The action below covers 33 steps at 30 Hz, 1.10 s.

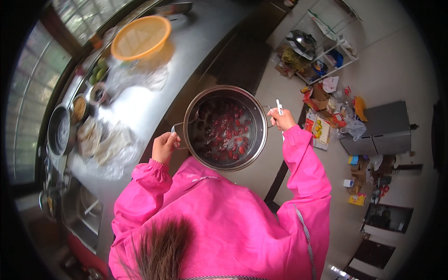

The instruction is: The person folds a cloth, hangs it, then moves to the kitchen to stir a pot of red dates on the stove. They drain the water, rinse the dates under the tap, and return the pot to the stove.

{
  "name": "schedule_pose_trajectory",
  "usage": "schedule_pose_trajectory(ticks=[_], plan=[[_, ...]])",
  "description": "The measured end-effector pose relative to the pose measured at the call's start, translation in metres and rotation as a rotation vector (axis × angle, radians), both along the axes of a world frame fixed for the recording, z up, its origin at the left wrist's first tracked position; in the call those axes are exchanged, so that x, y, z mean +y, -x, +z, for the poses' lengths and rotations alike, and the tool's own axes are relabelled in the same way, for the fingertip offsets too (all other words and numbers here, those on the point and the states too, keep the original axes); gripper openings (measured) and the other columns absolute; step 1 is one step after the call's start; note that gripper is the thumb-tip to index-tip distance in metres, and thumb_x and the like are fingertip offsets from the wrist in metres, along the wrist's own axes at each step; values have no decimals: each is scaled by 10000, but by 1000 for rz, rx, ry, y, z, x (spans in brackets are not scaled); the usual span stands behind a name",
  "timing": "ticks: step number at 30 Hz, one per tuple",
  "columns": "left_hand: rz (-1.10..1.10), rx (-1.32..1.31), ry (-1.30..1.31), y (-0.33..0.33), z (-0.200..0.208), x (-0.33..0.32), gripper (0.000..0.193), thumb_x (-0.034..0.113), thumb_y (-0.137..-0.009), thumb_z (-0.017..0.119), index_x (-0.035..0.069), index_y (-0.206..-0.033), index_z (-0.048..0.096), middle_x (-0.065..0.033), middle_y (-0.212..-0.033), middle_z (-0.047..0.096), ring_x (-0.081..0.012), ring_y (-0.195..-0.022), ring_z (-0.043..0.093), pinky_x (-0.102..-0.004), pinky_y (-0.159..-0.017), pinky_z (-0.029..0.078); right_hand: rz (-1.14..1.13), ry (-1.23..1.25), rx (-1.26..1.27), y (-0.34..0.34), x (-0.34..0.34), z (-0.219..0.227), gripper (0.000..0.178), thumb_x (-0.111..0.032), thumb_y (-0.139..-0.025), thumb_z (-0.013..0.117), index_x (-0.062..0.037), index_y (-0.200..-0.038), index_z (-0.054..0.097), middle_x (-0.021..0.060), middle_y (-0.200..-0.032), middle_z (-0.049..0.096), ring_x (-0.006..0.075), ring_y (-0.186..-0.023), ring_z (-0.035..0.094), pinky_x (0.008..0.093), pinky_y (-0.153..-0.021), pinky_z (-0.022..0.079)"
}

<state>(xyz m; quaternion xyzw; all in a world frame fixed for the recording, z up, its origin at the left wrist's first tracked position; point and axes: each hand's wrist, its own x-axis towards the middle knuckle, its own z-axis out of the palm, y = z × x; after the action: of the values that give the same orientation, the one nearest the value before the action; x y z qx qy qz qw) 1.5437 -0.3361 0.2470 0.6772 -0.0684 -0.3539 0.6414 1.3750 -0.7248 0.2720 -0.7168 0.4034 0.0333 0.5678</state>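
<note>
A wide steel pot (227, 163) is held in the air in front of my pink smock (214, 224), beside the counter's edge. Dark liquid fills part of it, with many small red fruits (228, 133) like red dates floating mostly toward the middle and right. My left hand (164, 145) is closed round the loop handle on the pot's left side. On the opposite side, my right hand (282, 119) is closed at the other handle. A slim white stick-like thing (279, 107) pokes up from the right fingers; its kind is unclear.
The metal counter (186, 60) on the left bears an orange basket (141, 38), plastic bags (109, 144), a round metal pan (61, 129) and green fruit (99, 71). A sink (81, 212) lies lower left. Across the floor stand a white rack (333, 70), cluttered goods and a grey fridge (385, 128).
</note>
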Motion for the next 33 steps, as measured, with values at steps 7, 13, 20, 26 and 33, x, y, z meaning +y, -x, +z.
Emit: schedule_pose_trajectory(ticks=[7,13,20,26,33], plan=[[-233,-23,-15,-84,-6,-182,288,225,-898,474,45,-698,579,23,-588,533,-36,-504,401,-195,-474,300,-205,62,54,-11,-132,5,205,-217,-897,460,-49,-864,573,12,-527,486,47,-336,274,222,-326,178],[-179,-17,-15,-166,10,-300,282,219,-893,485,27,-709,577,6,-583,520,-51,-526,423,-203,-507,324,-287,113,-35,-72,-230,4,230,-252,-865,494,-57,-798,595,-9,-508,485,73,-379,354,238,-348,250],[-142,-93,35,-224,6,-431,270,202,-897,483,24,-711,565,-3,-600,522,-67,-550,448,-199,-515,329,-156,179,-134,-158,-388,-4,236,-243,-857,513,-44,-769,603,14,-505,510,81,-411,420,241,-374,283],[-25,-136,-70,-275,26,-540,271,198,-899,486,23,-713,574,-3,-592,533,-53,-506,432,-184,-474,311,-46,138,-179,-265,-527,8,232,-194,-852,523,-13,-727,598,47,-486,519,110,-428,469,265,-428,346],[168,-24,-24,-322,36,-620,262,198,-901,477,24,-739,586,-4,-606,545,-49,-478,405,-186,-446,297,149,185,-179,-386,-639,26,242,-204,-852,523,-17,-729,613,41,-498,529,108,-438,478,263,-438,356]])
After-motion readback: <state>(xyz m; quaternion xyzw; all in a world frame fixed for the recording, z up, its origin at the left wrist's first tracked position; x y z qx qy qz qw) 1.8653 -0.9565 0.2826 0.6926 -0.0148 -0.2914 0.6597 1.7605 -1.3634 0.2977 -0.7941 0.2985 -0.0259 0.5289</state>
